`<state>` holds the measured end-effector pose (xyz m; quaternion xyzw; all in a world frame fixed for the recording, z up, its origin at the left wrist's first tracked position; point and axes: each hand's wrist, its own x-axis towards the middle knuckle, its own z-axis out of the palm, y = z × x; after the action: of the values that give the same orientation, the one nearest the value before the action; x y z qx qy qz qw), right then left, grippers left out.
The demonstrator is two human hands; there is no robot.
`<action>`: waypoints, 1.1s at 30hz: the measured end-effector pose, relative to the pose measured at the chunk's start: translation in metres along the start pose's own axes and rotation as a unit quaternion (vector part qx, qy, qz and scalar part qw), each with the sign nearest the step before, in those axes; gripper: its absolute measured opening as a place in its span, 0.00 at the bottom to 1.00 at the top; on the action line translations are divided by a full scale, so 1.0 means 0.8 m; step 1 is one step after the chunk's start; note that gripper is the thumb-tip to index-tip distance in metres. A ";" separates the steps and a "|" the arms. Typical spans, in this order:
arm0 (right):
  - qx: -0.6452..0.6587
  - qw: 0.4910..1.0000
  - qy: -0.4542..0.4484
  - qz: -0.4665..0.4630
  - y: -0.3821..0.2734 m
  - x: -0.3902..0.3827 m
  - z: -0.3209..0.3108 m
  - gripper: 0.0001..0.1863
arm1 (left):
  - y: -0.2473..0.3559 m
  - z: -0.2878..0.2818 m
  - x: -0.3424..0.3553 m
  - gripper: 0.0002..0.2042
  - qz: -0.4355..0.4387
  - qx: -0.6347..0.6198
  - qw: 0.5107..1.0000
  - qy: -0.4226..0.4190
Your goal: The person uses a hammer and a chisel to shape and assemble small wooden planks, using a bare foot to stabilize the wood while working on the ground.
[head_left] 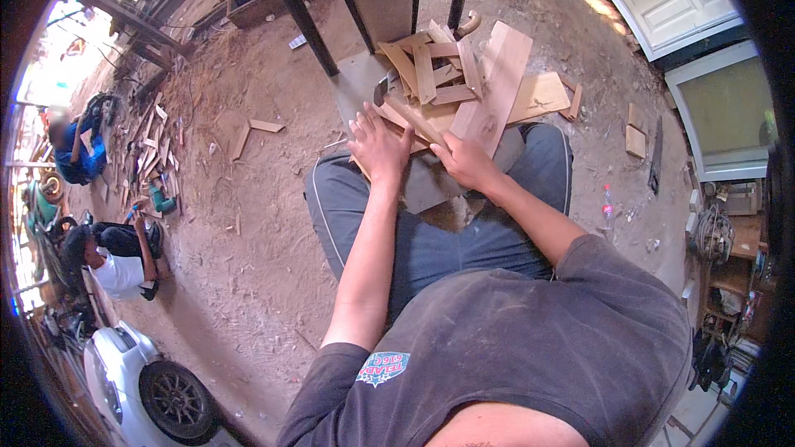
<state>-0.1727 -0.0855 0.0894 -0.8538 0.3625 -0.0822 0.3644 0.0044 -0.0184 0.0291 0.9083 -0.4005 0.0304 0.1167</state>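
My right hand (468,163) is closed on the near end of a narrow wooden strip (418,120), its thumb along the wood. Beside the strip's left edge, my left hand (381,146) lies with fingers stretched and spread, over pale wood that it partly hides. Both hands are above my lap, between my knees. A wide plank (503,70) slants away just beyond my right hand. Past the strip sits a stack of short wooden pieces (425,74), some joined at angles. A curved wooden handle (469,25) shows behind the stack.
Dark metal posts (296,12) rise just ahead. A handsaw (655,157), wood blocks (635,141) and a plastic bottle (608,205) lie on the dirt at right. Two people sit at far left near scattered offcuts (153,145); a white car (120,372) stands behind them.
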 end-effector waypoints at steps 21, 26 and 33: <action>0.431 0.851 -0.159 0.253 -0.031 -0.001 0.007 0.18 | 0.004 -0.006 0.001 0.54 -0.014 -0.021 0.999 -0.032; 0.508 0.791 -0.197 0.279 -0.029 -0.016 0.002 0.17 | 0.002 -0.007 0.001 0.53 -0.020 -0.030 0.999 -0.017; 0.531 0.774 -0.184 0.291 -0.036 -0.002 0.013 0.18 | 0.005 -0.009 -0.001 0.48 -0.010 -0.008 1.000 -0.004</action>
<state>-0.1536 -0.0647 0.1015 -0.3770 0.4181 0.0066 0.8264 0.0014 -0.0190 0.0366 0.9115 -0.3918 0.0221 0.1229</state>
